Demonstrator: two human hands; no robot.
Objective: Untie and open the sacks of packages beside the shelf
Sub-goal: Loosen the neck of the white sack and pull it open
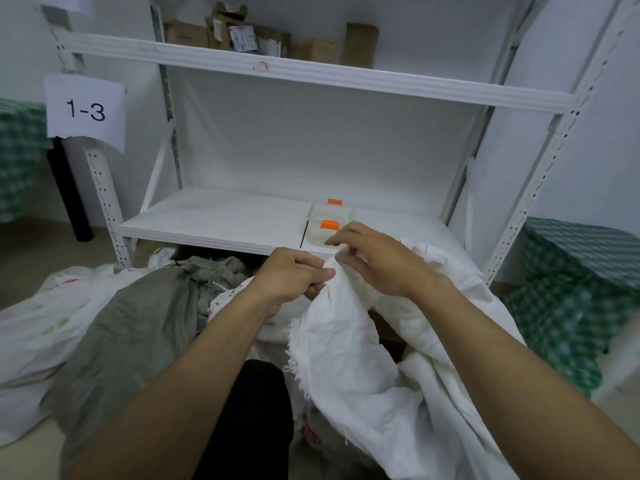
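A white woven sack (363, 358) rises in front of me, its frayed mouth edge bunched at the top. My left hand (294, 275) pinches that gathered top from the left. My right hand (377, 258) grips the same bunch from the right, fingers curled over the fabric. A grey sack (138, 327) lies to the left, its neck tied with string near the shelf's foot. Another white sack (38, 327) with faded print lies further left on the floor. Whatever is inside the sacks is hidden.
A white metal shelf (214, 233) stands straight ahead; two clear boxes with orange clips (329, 225) sit on its low board, cardboard boxes (270, 39) on the upper one. A paper sign "1-3" (85, 110) hangs on the left post. Green checked cloth (571, 289) covers something at right.
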